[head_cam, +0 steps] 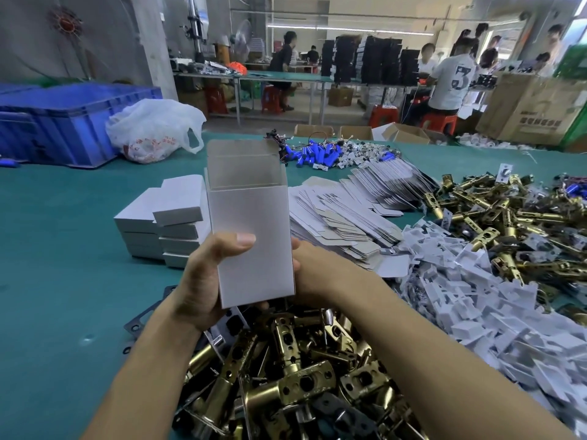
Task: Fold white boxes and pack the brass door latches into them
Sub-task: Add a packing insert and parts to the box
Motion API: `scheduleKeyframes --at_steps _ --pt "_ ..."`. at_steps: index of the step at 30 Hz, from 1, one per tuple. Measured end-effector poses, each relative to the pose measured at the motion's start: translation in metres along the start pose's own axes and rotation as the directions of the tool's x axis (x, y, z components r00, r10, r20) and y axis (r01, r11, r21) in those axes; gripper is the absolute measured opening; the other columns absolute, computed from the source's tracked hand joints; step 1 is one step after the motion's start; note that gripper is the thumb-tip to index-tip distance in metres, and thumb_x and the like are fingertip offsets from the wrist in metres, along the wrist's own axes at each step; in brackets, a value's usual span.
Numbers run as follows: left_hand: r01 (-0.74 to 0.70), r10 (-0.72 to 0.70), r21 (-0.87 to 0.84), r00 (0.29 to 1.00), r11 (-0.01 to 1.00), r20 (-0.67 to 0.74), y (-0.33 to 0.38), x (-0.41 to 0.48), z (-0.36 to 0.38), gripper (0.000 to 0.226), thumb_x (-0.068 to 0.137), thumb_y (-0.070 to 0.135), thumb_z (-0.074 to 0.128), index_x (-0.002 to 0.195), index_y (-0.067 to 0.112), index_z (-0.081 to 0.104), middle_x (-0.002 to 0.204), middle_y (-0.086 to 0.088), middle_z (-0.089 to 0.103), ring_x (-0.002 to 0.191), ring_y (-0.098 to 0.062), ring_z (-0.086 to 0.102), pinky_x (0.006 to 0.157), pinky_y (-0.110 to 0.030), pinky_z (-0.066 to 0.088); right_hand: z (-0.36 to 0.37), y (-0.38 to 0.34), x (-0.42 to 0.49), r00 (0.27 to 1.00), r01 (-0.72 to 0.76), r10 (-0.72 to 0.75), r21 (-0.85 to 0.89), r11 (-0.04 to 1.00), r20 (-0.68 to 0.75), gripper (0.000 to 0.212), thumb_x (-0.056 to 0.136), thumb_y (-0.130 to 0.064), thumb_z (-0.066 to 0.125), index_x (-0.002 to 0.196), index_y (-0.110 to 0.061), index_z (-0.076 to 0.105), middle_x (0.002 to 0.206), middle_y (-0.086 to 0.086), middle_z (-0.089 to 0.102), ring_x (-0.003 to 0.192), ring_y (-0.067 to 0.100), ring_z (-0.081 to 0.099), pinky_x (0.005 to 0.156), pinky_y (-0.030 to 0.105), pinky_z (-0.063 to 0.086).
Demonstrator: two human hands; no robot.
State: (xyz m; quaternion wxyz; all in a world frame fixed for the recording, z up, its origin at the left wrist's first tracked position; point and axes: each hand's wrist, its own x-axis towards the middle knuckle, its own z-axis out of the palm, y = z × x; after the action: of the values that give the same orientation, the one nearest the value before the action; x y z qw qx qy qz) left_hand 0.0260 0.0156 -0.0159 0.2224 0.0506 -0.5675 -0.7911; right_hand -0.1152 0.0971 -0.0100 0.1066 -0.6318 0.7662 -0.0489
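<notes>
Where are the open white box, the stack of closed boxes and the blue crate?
open white box (254, 236), head view, front panel.
stack of closed boxes (179, 214), head view, top box's end face.
blue crate (63, 131), head view, side wall.

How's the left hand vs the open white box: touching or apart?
Touching. Head view: the left hand grips the white box, thumb flat on its front face.

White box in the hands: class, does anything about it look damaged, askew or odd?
Nothing stands out. The white box is square, undented, top open, held upright by the left hand and right hand.
</notes>
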Motion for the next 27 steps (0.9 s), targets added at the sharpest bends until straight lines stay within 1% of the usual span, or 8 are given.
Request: scheduleKeyframes --at_steps 3,5,10,16,19,22,25,27 --pt "0.013 -0.013 -0.008 1.0 1.0 0.013 0.001 0.0 0.003 0.063 0.058 0.056 0.08 0.109 0.021 0.077 0.103 -0.018 0.073 0.088 -0.033 0.072 0.049 -0.032 0.055 -0.005 0.001 -0.002 0.998 -0.002 0.001 0.014 1.0 0.067 0.027 0.092 -0.029 0.054 0.117 -0.021 0.059 0.132 0.003 0.052 0.119 0.026 0.053 0.09 0.038 0.05" --pt "0.022 -0.022 -0.018 0.999 1.0 0.024 0.002 -0.001 0.004 0.063 0.057 0.056 0.081 0.109 0.021 0.078 0.102 -0.016 0.074 0.087 -0.03 0.073 0.046 -0.03 0.055 -0.007 0.0 -0.002 0.996 0.017 -0.021 0.041 0.999 0.085 0.019 0.089 -0.029 0.058 0.106 -0.02 0.059 0.128 0.003 0.054 0.118 0.026 0.052 0.093 0.042 0.05" --pt "0.02 -0.019 -0.052 0.999 0.998 0.027 0.002 -0.001 0.007 0.06 0.052 0.054 0.085 0.103 0.023 0.079 0.102 -0.012 0.075 0.086 -0.028 0.074 0.043 -0.029 0.054 0.002 0.002 0.008 0.986 0.117 -0.128 0.099 0.988 0.105 0.022 0.09 -0.022 0.065 0.111 -0.018 0.065 0.118 0.007 0.062 0.115 0.027 0.052 0.097 0.044 0.047" --pt "0.025 -0.027 -0.031 0.997 0.999 -0.071 -0.001 -0.001 0.001 0.046 0.057 0.041 0.073 0.099 0.024 0.08 0.102 -0.016 0.072 0.082 -0.032 0.071 0.041 -0.03 0.053 0.004 0.019 0.003 0.98 -0.011 0.071 0.303 0.953 -0.186 0.014 0.094 -0.021 0.056 0.097 -0.009 0.063 0.105 0.009 0.066 0.089 0.024 0.056 0.074 0.035 0.045" --pt "0.024 -0.025 -0.006 0.998 1.0 -0.053 -0.004 -0.001 0.003 0.048 0.066 0.04 0.06 0.106 0.023 0.078 0.106 -0.016 0.074 0.089 -0.034 0.073 0.043 -0.03 0.053 -0.004 0.036 -0.016 0.918 0.019 0.206 0.555 0.832 -0.34 0.004 0.093 -0.016 0.063 0.096 -0.018 0.063 0.092 0.005 0.073 0.085 0.022 0.067 0.077 0.036 0.051" --pt "0.064 -0.065 0.06 0.998 0.996 0.008 -0.009 0.0 0.015 0.065 0.06 0.035 0.066 0.121 0.013 0.066 0.11 -0.025 0.07 0.093 -0.037 0.071 0.047 -0.033 0.055 -0.01 0.049 -0.043 0.847 0.119 0.326 0.748 0.653 -0.42 0.014 0.094 -0.01 0.064 0.101 -0.021 0.066 0.086 0.003 0.076 0.077 0.013 0.069 0.066 0.027 0.052" --pt "0.058 -0.077 0.183 0.992 0.981 0.098 -0.014 -0.001 0.029 0.047 0.054 0.032 0.07 0.101 0.031 0.078 0.096 -0.012 0.075 0.087 -0.023 0.073 0.059 -0.028 0.058 -0.024 0.052 -0.067 0.721 0.293 0.467 0.836 0.464 -0.512 0.017 0.094 -0.009 0.062 0.095 -0.025 0.07 0.081 -0.002 0.075 0.072 0.007 0.067 0.06 0.019 0.052" --pt "0.083 -0.111 0.208 0.985 0.975 0.129 -0.014 -0.003 0.035 0.05 0.053 0.03 0.071 0.103 0.029 0.077 0.096 -0.009 0.076 0.087 -0.018 0.074 0.066 -0.025 0.058 -0.037 0.049 -0.082 0.643 0.42 0.52 0.827 0.374 -0.562 0.016 0.092 -0.013 0.062 0.088 -0.025 0.073 0.081 -0.004 0.075 0.073 0.009 0.067 0.063 0.021 0.055"
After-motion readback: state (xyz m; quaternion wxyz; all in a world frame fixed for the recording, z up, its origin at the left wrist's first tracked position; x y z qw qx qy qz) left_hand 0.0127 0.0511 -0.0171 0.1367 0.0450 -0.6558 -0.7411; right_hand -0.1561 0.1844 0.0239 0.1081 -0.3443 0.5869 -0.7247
